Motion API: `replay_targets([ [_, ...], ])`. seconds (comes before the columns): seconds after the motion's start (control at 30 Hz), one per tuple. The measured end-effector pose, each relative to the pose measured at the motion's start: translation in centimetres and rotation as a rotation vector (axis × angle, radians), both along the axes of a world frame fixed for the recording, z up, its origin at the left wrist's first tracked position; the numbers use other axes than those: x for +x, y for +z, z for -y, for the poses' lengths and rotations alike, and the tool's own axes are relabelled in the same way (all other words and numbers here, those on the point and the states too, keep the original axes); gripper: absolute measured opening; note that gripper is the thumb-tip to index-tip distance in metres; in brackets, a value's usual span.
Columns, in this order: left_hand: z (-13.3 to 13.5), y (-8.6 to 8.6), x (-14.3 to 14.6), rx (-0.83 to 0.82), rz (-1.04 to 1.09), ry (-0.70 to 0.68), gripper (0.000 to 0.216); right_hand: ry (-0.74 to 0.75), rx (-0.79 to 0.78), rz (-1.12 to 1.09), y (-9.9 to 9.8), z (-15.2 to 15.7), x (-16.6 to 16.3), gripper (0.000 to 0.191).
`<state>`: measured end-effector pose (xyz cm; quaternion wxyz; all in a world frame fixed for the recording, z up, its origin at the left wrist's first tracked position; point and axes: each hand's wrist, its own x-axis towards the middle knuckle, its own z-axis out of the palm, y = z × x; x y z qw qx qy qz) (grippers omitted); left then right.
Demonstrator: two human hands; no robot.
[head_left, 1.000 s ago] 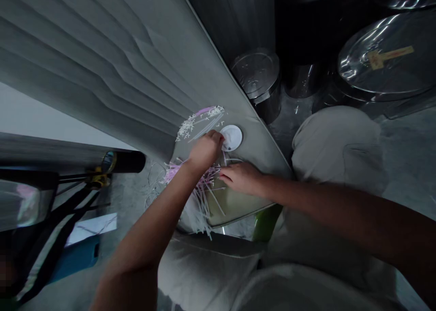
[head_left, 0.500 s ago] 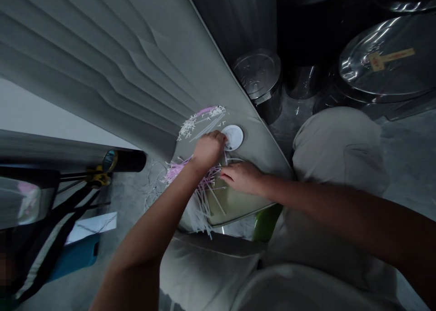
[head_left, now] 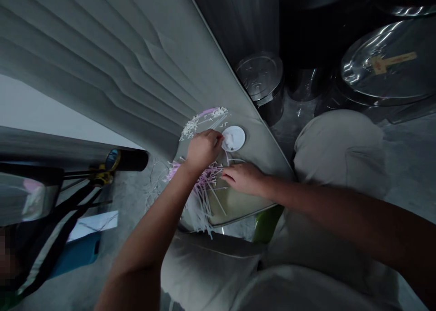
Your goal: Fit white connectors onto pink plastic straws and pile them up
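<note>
Under right hand point(head_left: 243, 178), thin paper strips point(head_left: 206, 197)

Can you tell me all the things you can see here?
paper strips: many, pink and white, under both hands
paper bits: many, white, beyond the left hand
round disc: one, white, beside the left hand
pleated cloth: one, grey, upper left
lidded steel pots: at least two, silver, upper right
cushion: one, beige, right
green object: one, green, below the right hand
blue object: one, blue, lower left
left hand: one, over the strips
right hand: one, on the strips
</note>
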<state>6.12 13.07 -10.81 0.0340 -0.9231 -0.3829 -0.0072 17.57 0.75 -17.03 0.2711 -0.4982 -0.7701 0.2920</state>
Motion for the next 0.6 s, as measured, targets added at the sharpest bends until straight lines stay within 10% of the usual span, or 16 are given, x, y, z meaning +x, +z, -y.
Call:
replay_targets([
  [0.6,11.3,-1.9,-6.9,-0.564,0.718,0.447,0.023,-0.076,-0.045,-0.077,-0.2,0.4,0.0,0.02],
])
